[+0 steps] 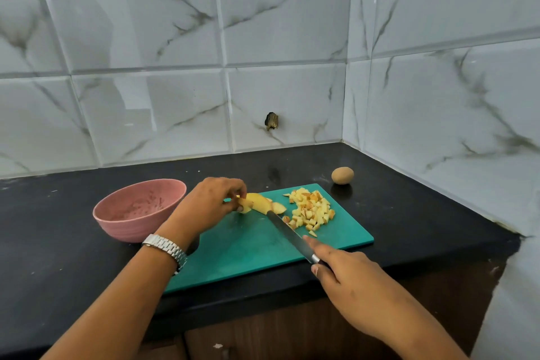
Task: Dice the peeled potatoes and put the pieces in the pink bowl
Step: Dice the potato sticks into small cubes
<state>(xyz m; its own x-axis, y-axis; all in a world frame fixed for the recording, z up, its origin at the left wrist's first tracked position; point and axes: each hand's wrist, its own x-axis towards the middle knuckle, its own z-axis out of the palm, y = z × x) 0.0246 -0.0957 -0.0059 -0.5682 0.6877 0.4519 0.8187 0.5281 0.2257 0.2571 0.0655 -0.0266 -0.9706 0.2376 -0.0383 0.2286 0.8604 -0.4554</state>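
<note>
Fingertips of the left hand pinch the peeled yellow potato chunk, right hand curled round the steel knife, so tuck those tips back before slicing.

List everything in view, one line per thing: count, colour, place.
cutting board: 1, teal, at the counter's front edge.
pink bowl: 1, pink, on the counter left of the board.
diced pieces: one pile, pale yellow with brown edges, on the board's right part.
potato chunk: 1, yellow, on the board's far left part.
knife: 1, silver blade, dark handle, tip at the chunk.
whole potato: 1, tan, on the counter beyond the board's far right corner.
counter: 1, black, below the tiled walls.
wristwatch: 1, silver, left wrist.
left grip: 1, pinches the potato chunk.
right grip: 1, holds the knife handle, forefinger on the blade.
</note>
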